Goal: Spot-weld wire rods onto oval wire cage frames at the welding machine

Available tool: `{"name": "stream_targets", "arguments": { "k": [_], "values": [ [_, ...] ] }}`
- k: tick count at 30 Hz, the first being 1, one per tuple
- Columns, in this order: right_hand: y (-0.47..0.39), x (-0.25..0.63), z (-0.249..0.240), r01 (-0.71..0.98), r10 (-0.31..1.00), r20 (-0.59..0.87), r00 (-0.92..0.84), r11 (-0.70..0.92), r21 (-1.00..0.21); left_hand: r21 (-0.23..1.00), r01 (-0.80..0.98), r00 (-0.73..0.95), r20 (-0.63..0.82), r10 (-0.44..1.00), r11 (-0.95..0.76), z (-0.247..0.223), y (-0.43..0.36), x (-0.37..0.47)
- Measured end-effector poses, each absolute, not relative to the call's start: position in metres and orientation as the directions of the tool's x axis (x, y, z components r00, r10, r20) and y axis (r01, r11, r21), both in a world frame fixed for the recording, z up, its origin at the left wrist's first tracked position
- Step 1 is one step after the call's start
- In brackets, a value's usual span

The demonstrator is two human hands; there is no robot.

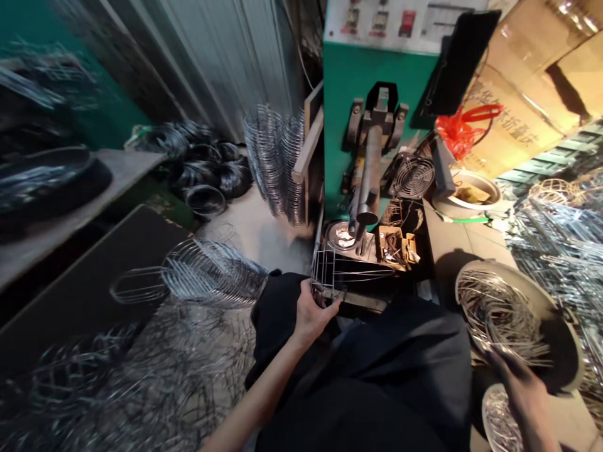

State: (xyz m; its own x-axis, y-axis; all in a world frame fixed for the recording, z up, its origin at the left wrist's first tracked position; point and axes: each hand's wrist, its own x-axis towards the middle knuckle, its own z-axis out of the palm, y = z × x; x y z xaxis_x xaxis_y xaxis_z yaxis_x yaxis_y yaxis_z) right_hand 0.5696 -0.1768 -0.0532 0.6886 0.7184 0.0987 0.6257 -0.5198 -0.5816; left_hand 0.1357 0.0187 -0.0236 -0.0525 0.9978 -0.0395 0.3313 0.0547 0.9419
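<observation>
In front of my lap, my left hand (pixel 315 314) is closed on a small frame of bent metal wire (pixel 325 267), thumb and fingers pinching its lower end. Over on the right, my right hand (pixel 526 392) is smeared by motion at the near edge of a large round bowl (pixel 568 361). Curved pieces of wire (pixel 499 314) lie heaped in that bowl. Whether the right hand's dark fingertips hold a piece I cannot tell. Just below it is a smaller bowl (pixel 487 402) of short metal pieces, partly covered by the hand.
A green machine (pixel 342 138) with a thick metal arm (pixel 372 179) stands ahead. Stacked wire rings (pixel 268 163) and a bundle of wire frames (pixel 211 273) are to the left. Wire coils (pixel 205 201) lie behind them. Wire parts (pixel 560 232) pile up at the far right.
</observation>
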Motion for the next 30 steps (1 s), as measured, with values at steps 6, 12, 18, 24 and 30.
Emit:
{"name": "stream_targets", "arguments": {
  "k": [6, 12, 18, 24, 30],
  "values": [
    [-0.019, 0.444, 0.041, 0.729, 0.963, 0.265, 0.038, 0.155, -0.667, 0.921, 0.388, -0.050, -0.014, 0.999, 0.032, -0.022, 0.013, 0.150],
    [0.030, 0.378, 0.036, 0.809, 0.895, 0.274, -0.351, 0.437, -0.393, 0.910, 0.415, -0.045, 0.033, 0.998, -0.011, -0.023, 0.011, 0.145],
    [0.044, 0.368, 0.024, 0.874, 0.890, 0.306, -0.339, 0.419, -0.248, 0.880, 0.475, -0.086, 0.061, 0.994, -0.013, -0.022, 0.027, 0.138],
    [0.062, 0.360, 0.028, 0.882, 0.883, 0.296, -0.363, 0.429, -0.197, 0.860, 0.508, -0.112, 0.124, 0.986, -0.050, -0.022, 0.041, 0.135],
    [0.069, 0.361, 0.028, 0.841, 0.841, 0.426, -0.333, 0.469, -0.268, 0.866, 0.499, -0.133, 0.085, 0.987, -0.008, -0.017, 0.050, 0.134]
  ]
}}
